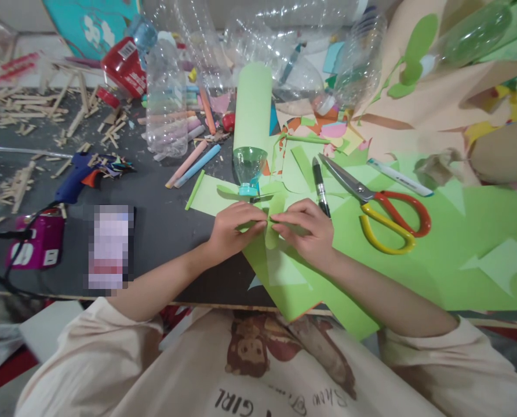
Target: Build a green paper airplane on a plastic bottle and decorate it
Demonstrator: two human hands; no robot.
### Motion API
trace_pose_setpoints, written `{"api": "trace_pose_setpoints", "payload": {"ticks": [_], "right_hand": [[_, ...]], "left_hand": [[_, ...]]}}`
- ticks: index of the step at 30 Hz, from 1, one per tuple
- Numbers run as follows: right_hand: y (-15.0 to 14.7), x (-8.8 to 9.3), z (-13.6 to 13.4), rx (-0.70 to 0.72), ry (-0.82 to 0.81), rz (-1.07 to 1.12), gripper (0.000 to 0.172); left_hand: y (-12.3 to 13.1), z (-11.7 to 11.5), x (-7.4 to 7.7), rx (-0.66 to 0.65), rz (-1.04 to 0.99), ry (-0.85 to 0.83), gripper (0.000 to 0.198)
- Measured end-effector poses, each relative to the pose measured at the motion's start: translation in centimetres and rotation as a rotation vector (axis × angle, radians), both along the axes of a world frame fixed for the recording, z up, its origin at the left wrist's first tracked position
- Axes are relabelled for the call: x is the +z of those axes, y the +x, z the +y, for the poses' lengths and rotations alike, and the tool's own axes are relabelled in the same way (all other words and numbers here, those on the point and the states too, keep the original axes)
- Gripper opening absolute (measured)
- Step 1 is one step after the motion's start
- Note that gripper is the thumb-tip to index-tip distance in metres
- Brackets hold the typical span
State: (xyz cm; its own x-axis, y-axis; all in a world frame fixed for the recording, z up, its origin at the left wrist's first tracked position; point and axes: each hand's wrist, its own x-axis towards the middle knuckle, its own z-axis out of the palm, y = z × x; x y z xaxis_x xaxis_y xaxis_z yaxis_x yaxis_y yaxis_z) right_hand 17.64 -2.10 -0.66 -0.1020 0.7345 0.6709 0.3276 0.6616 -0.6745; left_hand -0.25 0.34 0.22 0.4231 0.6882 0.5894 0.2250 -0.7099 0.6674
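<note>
Between my two hands is a small light-green paper cutout, rounded at its lower end. My left hand pinches its left side with thumb and fingers. From the other side, my right hand pinches it too, the fingertips of both hands close together. Just beyond them lies a plastic bottle wrapped in pale green paper, its turquoise cap toward me. A black pen rests beside my right hand. Farther right lie scissors with one red and one yellow handle. Green paper sheets spread under my right forearm.
On the left are a blue glue gun, a purple box, a phone and scattered wooden sticks. Several clear plastic bottles stand at the back. Coloured chalk-like sticks and a white marker lie nearby.
</note>
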Motion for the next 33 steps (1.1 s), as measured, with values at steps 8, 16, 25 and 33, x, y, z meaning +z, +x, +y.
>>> {"api": "trace_pose_setpoints", "payload": {"ticks": [8, 16, 25, 33], "right_hand": [[-0.12, -0.26, -0.02, 0.045, -0.050, 0.031, 0.016], [-0.18, -0.42, 0.06, 0.088, -0.081, 0.066, 0.014], [-0.05, -0.02, -0.12, 0.110, -0.316, 0.149, 0.006], [-0.28, -0.02, -0.02, 0.110, -0.325, 0.178, 0.006]], "left_hand": [[0.00, 0.05, -0.08, -0.003, -0.014, -0.022, 0.015], [0.04, 0.11, -0.12, -0.014, -0.051, -0.060, 0.015], [-0.01, 0.08, -0.34, 0.023, -0.049, -0.096, 0.017], [-0.15, -0.05, -0.09, 0.028, -0.016, -0.186, 0.026]]}}
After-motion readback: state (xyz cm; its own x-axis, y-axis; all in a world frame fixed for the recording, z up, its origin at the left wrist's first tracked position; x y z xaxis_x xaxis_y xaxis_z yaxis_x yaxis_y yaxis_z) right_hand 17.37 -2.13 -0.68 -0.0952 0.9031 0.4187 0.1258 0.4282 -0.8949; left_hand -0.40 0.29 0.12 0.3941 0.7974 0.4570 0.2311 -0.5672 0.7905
